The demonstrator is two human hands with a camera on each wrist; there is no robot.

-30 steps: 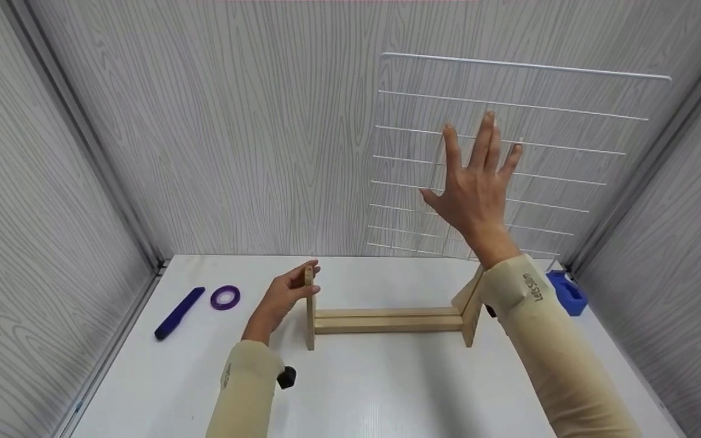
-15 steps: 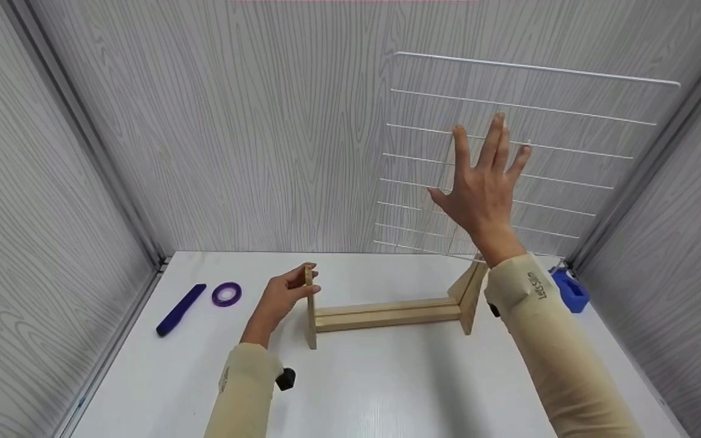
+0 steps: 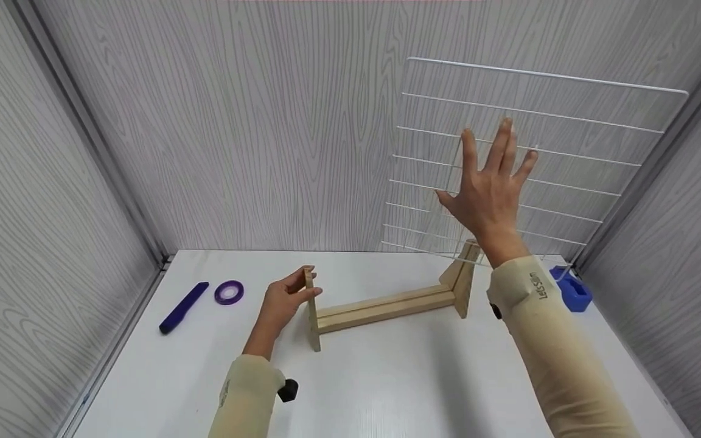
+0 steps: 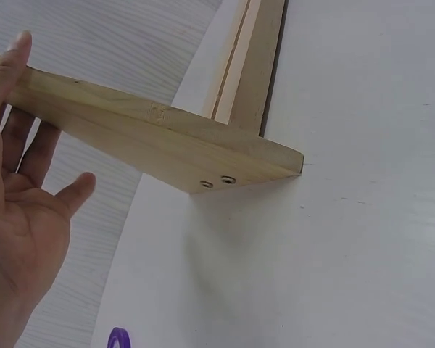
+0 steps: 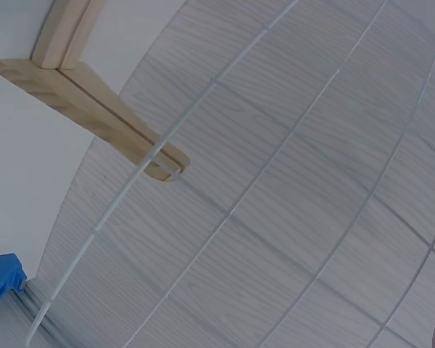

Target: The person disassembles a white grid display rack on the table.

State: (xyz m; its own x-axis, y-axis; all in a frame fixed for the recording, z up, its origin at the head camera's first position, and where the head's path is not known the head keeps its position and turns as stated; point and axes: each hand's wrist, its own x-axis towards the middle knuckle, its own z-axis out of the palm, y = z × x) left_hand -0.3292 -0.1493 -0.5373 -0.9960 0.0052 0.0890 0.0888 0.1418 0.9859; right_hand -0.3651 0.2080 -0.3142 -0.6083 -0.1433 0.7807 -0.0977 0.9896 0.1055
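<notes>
Stick (image 3: 184,308), dk purple, slanted on white table (image 3: 375,377), far L of the frame, untouched. Just beside, to the R: purple ring (image 3: 229,302), lying flat.

Next, L hand (image 3: 280,301), a bit L of ctr: forearm up from bottom edge, hand angled R, thumb and fingers pinching upper part of L end board (image 3: 313,322), w/ a gap btwn palm and wood in L wrist view.

Then wooden frame (image 3: 387,309), lower ctr, two end boards plus dbl crossbar, sloping up to the R; two screw heads (image 4: 228,179) in outer face per L wrist view. Prob. stiff, moderate wt., not fragile, fair friction; best held by end-board tops or round the crossbar. R end board (image 3: 463,289) R of ctr, upper end near lower wires; touching or not, can't tell.

Farther R, wire rack (image 3: 569,154), upper R, steeply upright, a bit skewed. Prob. light, smooth, slight flex in thin wires, stiffer along thick top rail (image 3: 547,75); apt to swing or slide if held at one spot, so best taken by that rail or both side edges.

In front of rack: R hand (image 3: 489,191), back toward head cam, fingers fanned upward, thumb out L, arm up from lower R. No pinch seen; pressing on wires or not, can't tell.

Last, blue block (image 3: 574,298), R edge of table, below rack's lower R corner.
</notes>
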